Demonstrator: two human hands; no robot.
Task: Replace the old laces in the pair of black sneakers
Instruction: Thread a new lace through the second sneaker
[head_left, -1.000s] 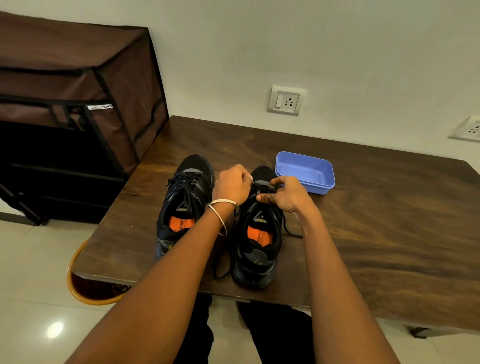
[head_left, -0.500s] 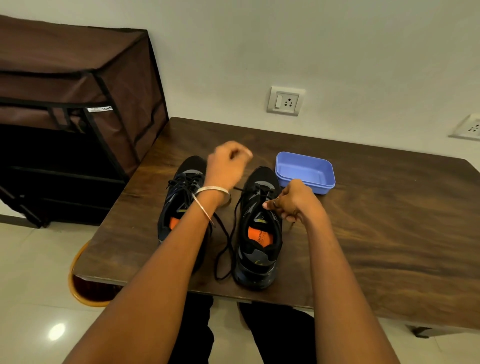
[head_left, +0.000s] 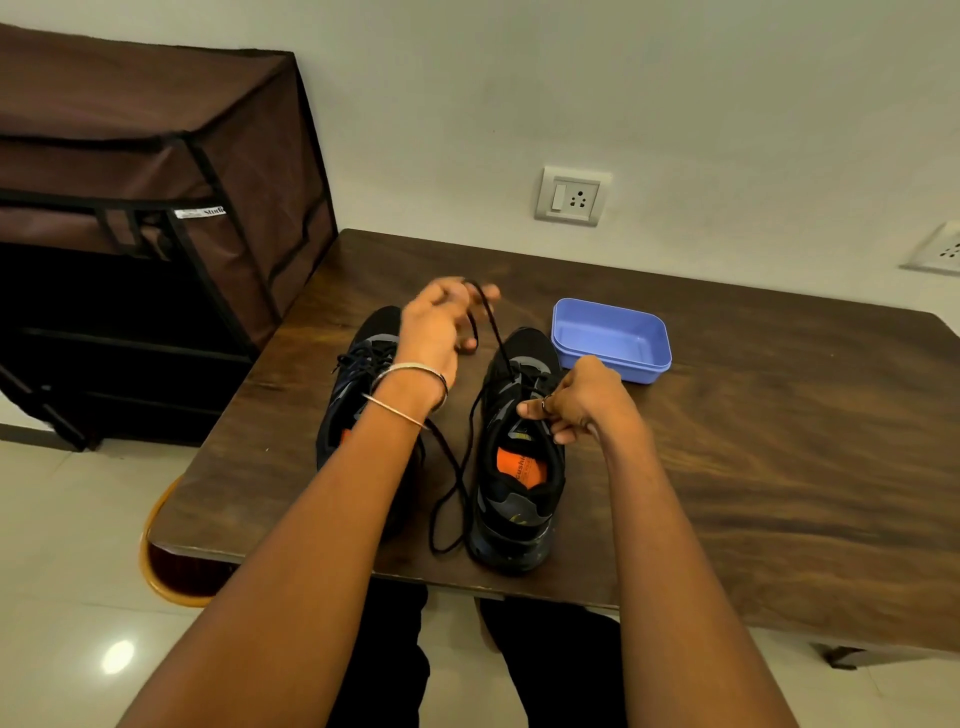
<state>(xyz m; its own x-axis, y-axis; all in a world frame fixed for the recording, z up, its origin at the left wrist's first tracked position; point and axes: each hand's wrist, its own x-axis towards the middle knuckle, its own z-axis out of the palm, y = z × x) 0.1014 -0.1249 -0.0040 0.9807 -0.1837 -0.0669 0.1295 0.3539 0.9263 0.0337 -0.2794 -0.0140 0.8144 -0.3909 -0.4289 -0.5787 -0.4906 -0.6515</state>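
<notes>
Pulling lace (head_left: 485, 332), left hand (head_left: 441, 325) blurred; right hand (head_left: 576, 402) pinches right sneaker (head_left: 519, 467), fingertips hidden.

Two black sneakers (head_left: 511, 457) with grey panels and orange insoles are seen on a dark brown table (head_left: 753, 467) marked with a streaked wood grain; a black lace (head_left: 485, 322) is noted, a periwinkle-blue tray (head_left: 610, 340), a brown fabric rack (head_left: 156, 171) trimmed in black, silver bangles (head_left: 410, 387), a white wall socket (head_left: 571, 196)
</notes>
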